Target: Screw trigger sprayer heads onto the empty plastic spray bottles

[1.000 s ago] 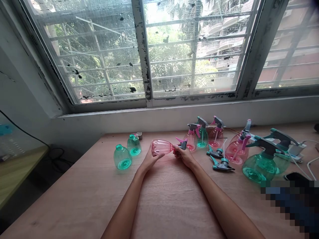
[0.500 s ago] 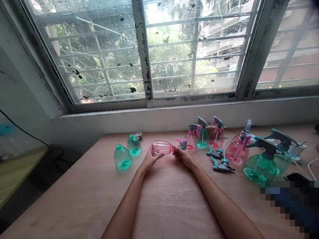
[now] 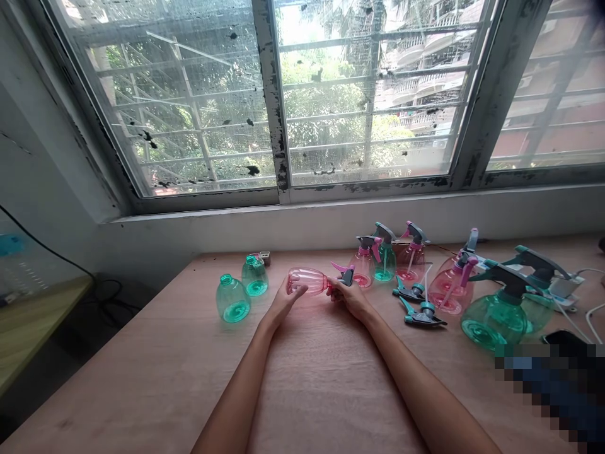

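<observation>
Our left hand (image 3: 282, 301) cups the base of a pink bottle (image 3: 308, 280), while our right hand (image 3: 348, 297) grasps the spray head (image 3: 348, 275) at its neck. We hold the bottle on its side, just above the wooden table (image 3: 326, 391), in front of the window (image 3: 350, 120).

Close behind the spray head stands a pink sprayer (image 3: 362, 274), crowding that side, with a green sprayer (image 3: 384, 265) and a second pink one (image 3: 411, 265) beside it. To the right of our hands lie two loose teal-and-black spray heads (image 3: 424, 316), then a bigger pink sprayer (image 3: 449, 291) and a large green sprayer (image 3: 494, 318) overlapping another. White cables (image 3: 590, 318) trail at the far right. On our left, two topless green bottles (image 3: 233, 302) stand upright, one partly behind the other.

Our bottle is clear pink plastic, ribbed lengthwise, narrowing to the neck; its head is dark grey with a pink trigger. Our fingers hide the joint. We can't read any lettering at this size.
</observation>
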The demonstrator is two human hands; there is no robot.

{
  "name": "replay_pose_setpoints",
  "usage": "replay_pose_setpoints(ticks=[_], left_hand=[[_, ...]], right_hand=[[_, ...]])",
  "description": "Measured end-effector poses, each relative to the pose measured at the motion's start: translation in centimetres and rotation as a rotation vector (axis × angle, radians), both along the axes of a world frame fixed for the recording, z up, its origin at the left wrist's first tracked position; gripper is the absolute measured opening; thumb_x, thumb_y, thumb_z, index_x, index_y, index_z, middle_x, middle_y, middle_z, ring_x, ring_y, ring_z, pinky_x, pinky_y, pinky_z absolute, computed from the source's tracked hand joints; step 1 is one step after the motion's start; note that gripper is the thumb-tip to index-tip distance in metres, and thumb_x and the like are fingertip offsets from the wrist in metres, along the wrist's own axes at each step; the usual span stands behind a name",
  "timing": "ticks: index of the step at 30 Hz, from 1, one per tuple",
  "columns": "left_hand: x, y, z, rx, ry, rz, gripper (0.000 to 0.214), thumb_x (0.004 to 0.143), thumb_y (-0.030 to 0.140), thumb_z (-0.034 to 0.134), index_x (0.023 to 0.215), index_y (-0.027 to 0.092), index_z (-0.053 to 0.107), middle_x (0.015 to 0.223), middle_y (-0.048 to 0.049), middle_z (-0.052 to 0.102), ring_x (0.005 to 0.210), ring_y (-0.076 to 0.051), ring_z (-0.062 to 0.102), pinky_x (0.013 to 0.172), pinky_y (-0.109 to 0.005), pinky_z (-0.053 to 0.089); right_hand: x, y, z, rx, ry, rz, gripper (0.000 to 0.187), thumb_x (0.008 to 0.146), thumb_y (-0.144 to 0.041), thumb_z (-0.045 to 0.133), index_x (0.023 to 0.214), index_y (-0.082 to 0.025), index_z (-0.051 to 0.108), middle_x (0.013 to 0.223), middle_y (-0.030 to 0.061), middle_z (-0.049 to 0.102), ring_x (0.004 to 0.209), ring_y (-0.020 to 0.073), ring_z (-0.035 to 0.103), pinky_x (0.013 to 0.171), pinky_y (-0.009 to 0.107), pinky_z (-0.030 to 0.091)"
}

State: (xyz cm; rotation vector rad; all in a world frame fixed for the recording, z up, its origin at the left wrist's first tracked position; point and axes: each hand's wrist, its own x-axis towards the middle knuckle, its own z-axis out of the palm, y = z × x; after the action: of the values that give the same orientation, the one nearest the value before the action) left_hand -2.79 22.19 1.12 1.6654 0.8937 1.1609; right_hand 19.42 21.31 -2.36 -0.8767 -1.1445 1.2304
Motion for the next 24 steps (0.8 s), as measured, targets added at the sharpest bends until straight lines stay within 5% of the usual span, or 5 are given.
replay_pose_setpoints(ticks=[3,9,15,22,24], left_hand=[[-0.08,-0.03,0.06,-0.02,0.0,-0.01,0.043,0.088,0.032,0.071,0.127,0.018,0.059,0.124,-0.0088,0.065,0.113,-0.027,0.063,0.102,-0.054,0.048],[0.05,-0.12,-0.25,-0.067,-0.037,-0.003,0.099,0.068,0.026,0.088,0.151,0.03,0.034,0.138,-0.0081,0.06,0.12,-0.027,0.06,0.108,-0.05,0.044],[0.12,-0.27,0.31,-0.024,-0.024,-0.029,0.047,0.088,0.033,0.071,0.131,0.018,0.057,0.125,-0.0098,0.067,0.116,-0.027,0.063,0.106,-0.054,0.044],[0.15,-0.12,-0.36,-0.045,-0.007,-0.013,0.076,0.072,0.021,0.085,0.139,0.022,0.049,0.138,-0.0112,0.058,0.123,-0.031,0.057,0.105,-0.053,0.046],[0.15,-0.1,-0.35,-0.043,-0.004,-0.008,0.07,0.076,0.024,0.083,0.137,0.021,0.051,0.135,-0.0107,0.059,0.121,-0.03,0.058,0.104,-0.054,0.046]], right_hand=[[-0.01,-0.19,0.23,0.005,0.001,0.002,0.021,0.098,-0.036,0.063,0.1,-0.015,0.066,0.085,-0.0006,0.068,0.061,0.0112,0.063,0.055,0.026,0.055],[-0.06,-0.19,0.41,0.007,0.02,-0.013,0.022,0.098,-0.037,0.062,0.097,-0.016,0.066,0.081,-0.0018,0.067,0.057,0.0101,0.061,0.053,0.024,0.053],[-0.05,-0.14,0.29,0.0,0.022,0.005,0.021,0.098,-0.035,0.063,0.104,-0.015,0.066,0.087,-0.0001,0.068,0.062,0.0114,0.064,0.056,0.026,0.055],[0.03,-0.09,0.31,-0.01,0.029,0.004,0.022,0.098,-0.036,0.062,0.103,-0.015,0.066,0.088,0.0004,0.069,0.064,0.0119,0.064,0.057,0.026,0.056],[0.02,-0.19,0.33,-0.008,0.027,0.013,0.022,0.098,-0.036,0.063,0.104,-0.015,0.066,0.089,0.0005,0.069,0.064,0.012,0.065,0.057,0.027,0.056]])
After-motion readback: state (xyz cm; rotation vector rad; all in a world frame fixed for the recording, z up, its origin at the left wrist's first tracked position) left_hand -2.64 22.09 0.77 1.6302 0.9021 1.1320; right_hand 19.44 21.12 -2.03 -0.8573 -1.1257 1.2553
